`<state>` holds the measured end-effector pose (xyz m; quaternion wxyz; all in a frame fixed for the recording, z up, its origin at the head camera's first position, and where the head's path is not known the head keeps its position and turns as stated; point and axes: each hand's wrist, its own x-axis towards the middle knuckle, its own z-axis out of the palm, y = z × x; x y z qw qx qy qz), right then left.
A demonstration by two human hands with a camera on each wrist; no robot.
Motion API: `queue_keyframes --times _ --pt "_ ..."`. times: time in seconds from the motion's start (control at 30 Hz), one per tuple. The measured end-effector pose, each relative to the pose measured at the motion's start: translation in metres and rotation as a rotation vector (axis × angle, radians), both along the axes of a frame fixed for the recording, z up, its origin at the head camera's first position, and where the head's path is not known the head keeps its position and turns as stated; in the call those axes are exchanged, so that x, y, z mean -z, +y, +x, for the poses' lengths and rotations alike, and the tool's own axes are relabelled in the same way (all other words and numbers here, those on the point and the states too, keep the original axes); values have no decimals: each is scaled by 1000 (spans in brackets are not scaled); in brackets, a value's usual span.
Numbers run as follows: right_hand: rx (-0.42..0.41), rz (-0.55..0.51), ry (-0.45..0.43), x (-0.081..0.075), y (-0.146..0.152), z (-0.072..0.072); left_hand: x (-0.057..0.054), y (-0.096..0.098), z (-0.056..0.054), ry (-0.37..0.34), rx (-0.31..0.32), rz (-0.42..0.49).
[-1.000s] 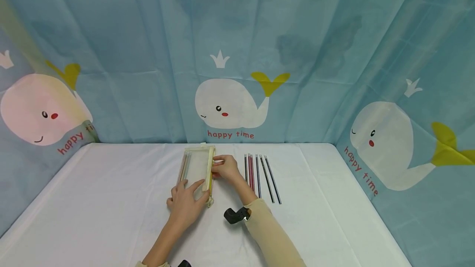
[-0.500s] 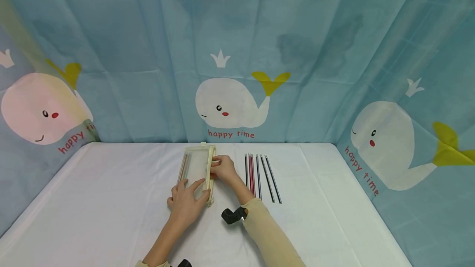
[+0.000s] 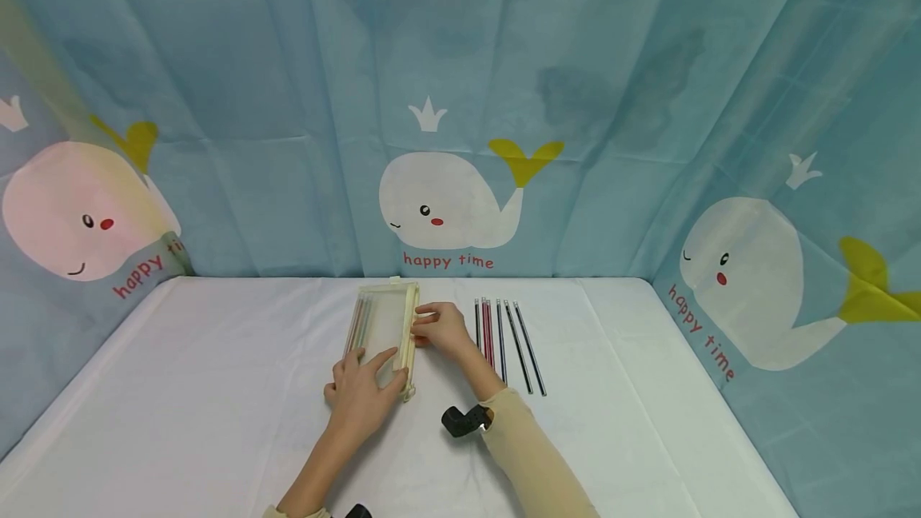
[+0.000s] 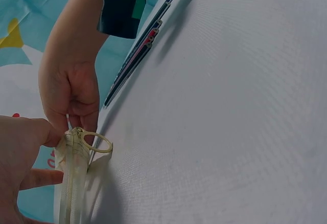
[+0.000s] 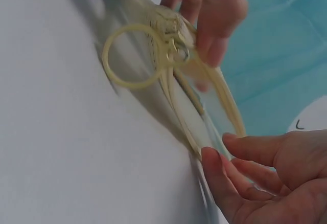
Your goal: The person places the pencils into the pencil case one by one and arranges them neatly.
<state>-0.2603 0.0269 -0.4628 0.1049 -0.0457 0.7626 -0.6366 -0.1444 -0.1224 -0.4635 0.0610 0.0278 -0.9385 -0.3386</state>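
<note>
A see-through cream zip pencil case (image 3: 384, 316) lies lengthwise on the table, its zip side to the right. Several pencils (image 3: 354, 326) show through its left side. My left hand (image 3: 358, 394) grips the lower end, thumb and fingers spread across it. At the zip side, my right hand (image 3: 440, 328) pinches the edge of the opening between thumb and fingers. In the right wrist view the zip gapes, and a yellowish pencil (image 5: 189, 92) shows inside. A ring-shaped zip pull (image 5: 134, 85) hangs at the near end.
To the right of the case several dark pencils (image 3: 520, 346) and red pencils (image 3: 490, 334) lie side by side on the white tablecloth (image 3: 619, 430). Blue curtains (image 3: 288, 206) with whale prints stand behind and at both sides.
The yellow pencil that showed along the case's right edge has gone inside. My right hand shifted slightly left, then back right along the zip side. The left hand stayed put.
</note>
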Motion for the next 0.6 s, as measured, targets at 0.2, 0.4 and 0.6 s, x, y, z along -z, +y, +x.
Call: queue_keyframes --times 0.2,0.4,0.6 --pt "2 68 56 -4 15 3 0 1 -1 -1 5 4" --pt "13 82 90 -8 29 6 0 1 -3 5 2 -6" --pt "47 124 153 -9 45 9 1 2 -4 11 -4 -3"
